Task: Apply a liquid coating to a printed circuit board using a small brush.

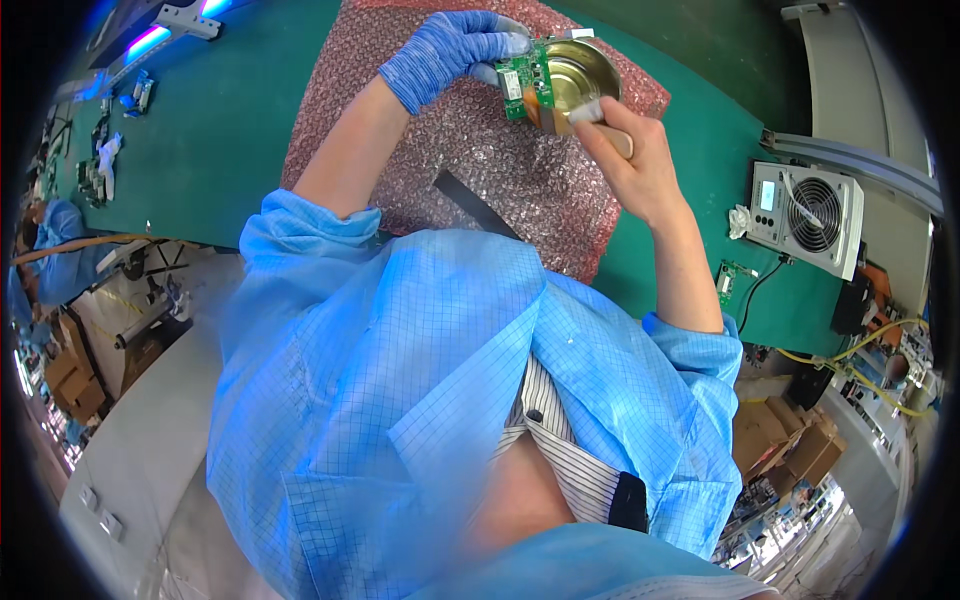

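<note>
Head view, left hand (450, 55) stretched forward, pinching green circuit board (514, 84)

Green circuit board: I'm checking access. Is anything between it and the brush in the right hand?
Nothing visible. The brush, in the right hand, overlaps the lower right of the green circuit board; contact is unclear.

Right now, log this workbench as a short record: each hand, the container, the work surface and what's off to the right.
Left hand: blue-gloved, holding a green circuit board
Right hand: white fingertip covers, gripping a wooden-handled tool, probably a brush
Container: round metal tin, partly hidden behind the board
Work surface: reddish bubble wrap on a green tabletop
Off to the right: white fan unit, smaller green board nearby
</note>
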Tool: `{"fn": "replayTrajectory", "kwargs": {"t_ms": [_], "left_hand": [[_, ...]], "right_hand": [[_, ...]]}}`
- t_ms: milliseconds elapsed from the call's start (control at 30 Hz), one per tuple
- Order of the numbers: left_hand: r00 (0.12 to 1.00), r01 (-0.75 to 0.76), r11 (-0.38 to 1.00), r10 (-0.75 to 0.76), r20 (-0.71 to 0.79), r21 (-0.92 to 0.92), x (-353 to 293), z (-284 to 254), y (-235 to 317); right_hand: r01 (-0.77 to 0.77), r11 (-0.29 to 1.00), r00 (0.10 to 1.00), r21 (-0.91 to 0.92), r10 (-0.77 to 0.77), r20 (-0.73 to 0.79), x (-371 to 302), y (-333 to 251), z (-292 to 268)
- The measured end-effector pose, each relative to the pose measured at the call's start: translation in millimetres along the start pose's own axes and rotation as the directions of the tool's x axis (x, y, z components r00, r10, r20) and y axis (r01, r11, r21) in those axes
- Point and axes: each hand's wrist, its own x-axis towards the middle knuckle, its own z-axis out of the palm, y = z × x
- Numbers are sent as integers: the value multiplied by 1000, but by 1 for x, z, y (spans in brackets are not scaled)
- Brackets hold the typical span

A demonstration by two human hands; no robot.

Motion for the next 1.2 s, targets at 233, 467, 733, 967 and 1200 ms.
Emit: {"fn": "replayTrajectory", "kwargs": {"t_ms": [233, 467, 733, 967, 1200], "left_hand": [[999, 24, 998, -22, 41, -59, 1, -2, -2], [999, -44, 963, 44, -9, -267, -4, -6, 4], [998, -52, 838, 24, -60, -544, -13, -1, 7], [979, -121, 804, 0, -204, -582, -11, 7, 0], [974, -159, 784, 24, -226, -599, -7, 8, 2]], "right_hand": [[32, 892, 957, 452, 104, -272, 0, 14, -9], [-26, 857, 975, 515, 136, -177, -8, 24, 8], [41, 824, 890, 565, 226, -395, -10, 20, 24], [77, 815, 869, 574, 228, -440, -1, 15, 29], [-30, 808, 904, 589, 273, -328, 8, 9, 31]]}}
